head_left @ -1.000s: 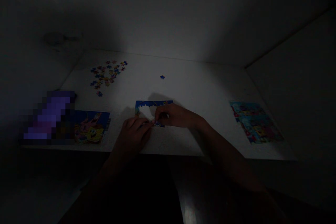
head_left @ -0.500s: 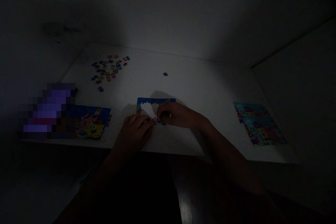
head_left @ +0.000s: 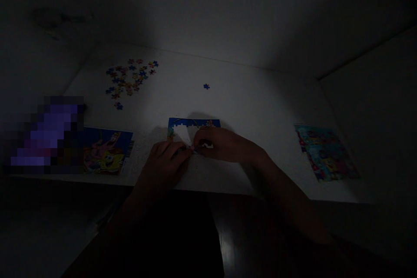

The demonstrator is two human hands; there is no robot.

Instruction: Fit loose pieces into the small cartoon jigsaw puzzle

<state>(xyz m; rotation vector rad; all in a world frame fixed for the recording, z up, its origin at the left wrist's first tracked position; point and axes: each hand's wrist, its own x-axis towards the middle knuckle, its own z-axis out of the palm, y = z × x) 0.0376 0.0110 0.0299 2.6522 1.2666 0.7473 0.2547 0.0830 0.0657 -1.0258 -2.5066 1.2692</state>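
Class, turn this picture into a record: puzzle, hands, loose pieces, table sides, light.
Puzzle: partly assembled, white gap inside
Left hand: at the puzzle's near left
Right hand: at its right side; grip unclear
Piece cluster: far left of the table
Lone piece: beyond the puzzle
Left side: cartoon picture
Right side: colourful picture
Light: dim

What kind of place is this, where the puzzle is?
It looks like a dim room, maybe at home, with a table for doing puzzles. You can tell from the white tabletop, the scattered puzzle pieces and the partly built puzzle.
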